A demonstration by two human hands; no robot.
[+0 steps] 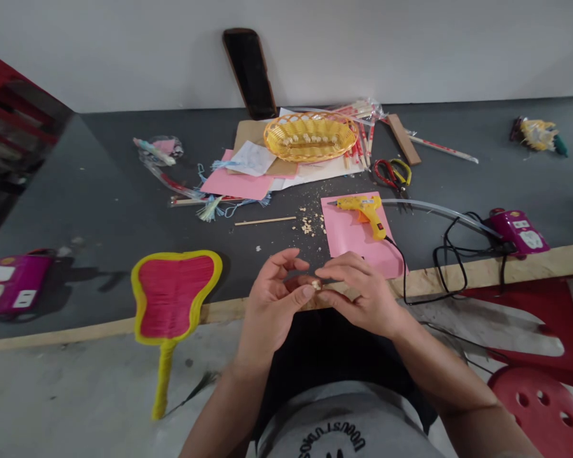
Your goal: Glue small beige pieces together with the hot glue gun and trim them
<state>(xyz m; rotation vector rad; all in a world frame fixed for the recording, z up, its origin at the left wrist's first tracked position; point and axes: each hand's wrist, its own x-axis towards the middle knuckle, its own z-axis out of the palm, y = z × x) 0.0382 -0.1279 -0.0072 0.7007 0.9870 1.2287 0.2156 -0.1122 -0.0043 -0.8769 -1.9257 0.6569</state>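
A small pale piece (316,285), perhaps of cut wood, is pinched between the thumb and fingers of my left hand (279,296) above the table's front edge. From the other side, my right hand (363,294) closes its thumb and index finger around the same piece. Its exact shape is partly hidden by the fingertips. Just beyond my hands lie loose pale bits (307,225) and a thin wooden stick (265,221). A yellow glue gun (363,207) rests on a pink sheet (337,232), its nozzle pointing left.
A yellow basket (310,152) holds a row of small pale pieces. Pliers (395,175) and a wooden block (403,140) lie right of it. A phone (251,73) leans on the wall. A pink-and-yellow fan (176,296) overhangs the edge at left; cords (451,254) trail from a purple box (520,232).
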